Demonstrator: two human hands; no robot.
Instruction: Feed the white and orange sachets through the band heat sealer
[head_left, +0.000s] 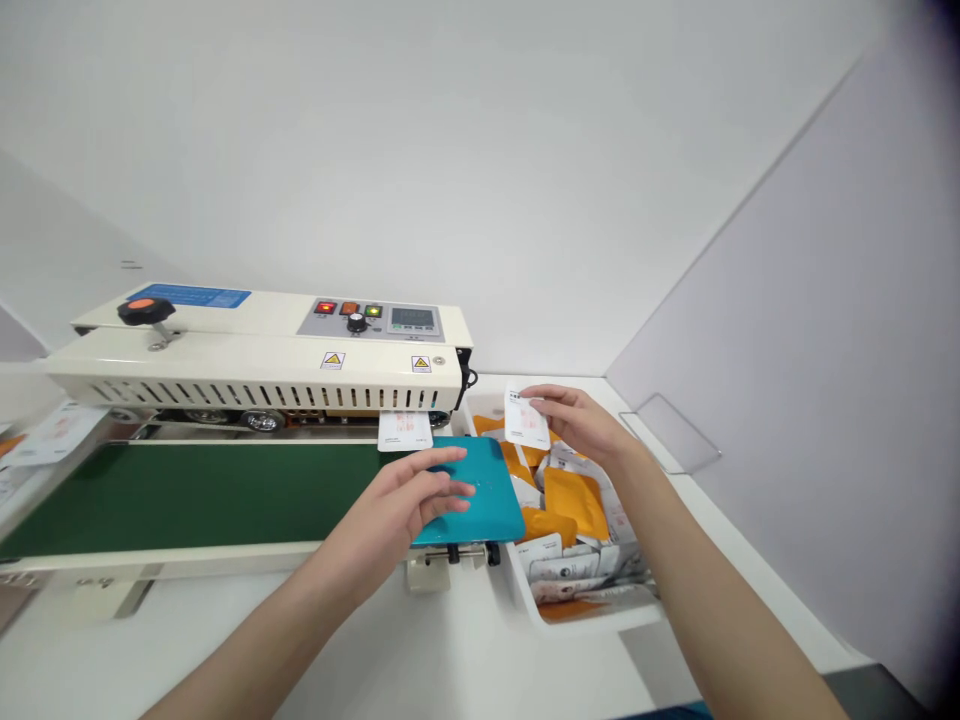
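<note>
Between the fingers of my right hand (568, 415) is a white printed sachet (525, 422), upright above a white bin (525, 590) of orange and white sachets. My left hand (416, 492) hovers with fingers apart over the blue end plate (491, 475) of the conveyor, holding nothing. Another white sachet (405, 432) lies at the belt's right end, its upper edge inside the cream band sealer (262, 365). A further white sachet (60, 433) sticks out at the sealer's left end.
The green conveyor belt (225, 495) runs along the sealer's front. A black knob (146, 311) rises from its top left, and lit switches (349, 309) sit on its panel. A bent wire stand (675, 430) is at the right, beside the wall (810, 380).
</note>
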